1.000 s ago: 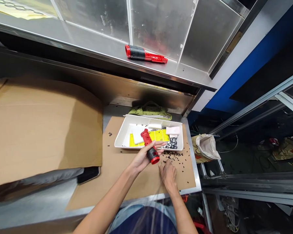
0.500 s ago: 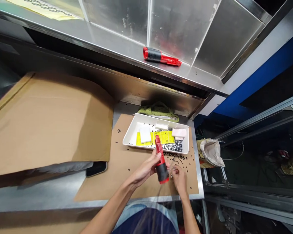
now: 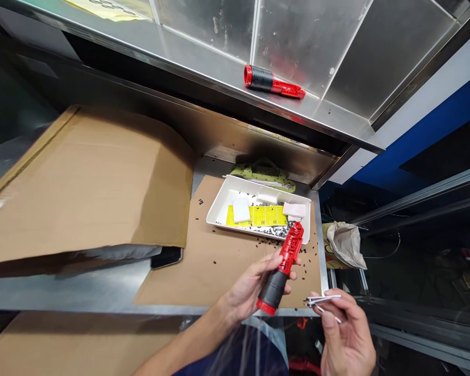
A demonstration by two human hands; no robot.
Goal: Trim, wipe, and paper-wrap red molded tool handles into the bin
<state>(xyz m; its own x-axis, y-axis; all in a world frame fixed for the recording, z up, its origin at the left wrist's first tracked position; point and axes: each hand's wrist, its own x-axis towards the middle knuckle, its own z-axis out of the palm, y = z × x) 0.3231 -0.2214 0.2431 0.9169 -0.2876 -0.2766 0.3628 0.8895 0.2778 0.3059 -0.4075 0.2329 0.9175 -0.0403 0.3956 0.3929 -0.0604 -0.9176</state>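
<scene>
My left hand grips a red-and-black tool body. Its black sleeve and red ring point down toward me, and the ridged red end tilts up and right over the tray's near edge. At the lower right, my right hand pinches a few thin white sticks with dark tips, apart from the tool body; their exact kind is unclear. A white tray holds yellow printed labels, a white block, pinkish pads and small black pieces.
Another red-and-black tool body lies on the metal ledge. A large cardboard box stands at the left. Black bits lie scattered on the brown sheet. Behind the tray is a green patterned pouch; a paper bag stands right of the table.
My right hand has moved away from the tool body, right and toward me, with the white sticks now visible. The tool body has turned, its ridged end leaning right. The view has shifted slightly.
</scene>
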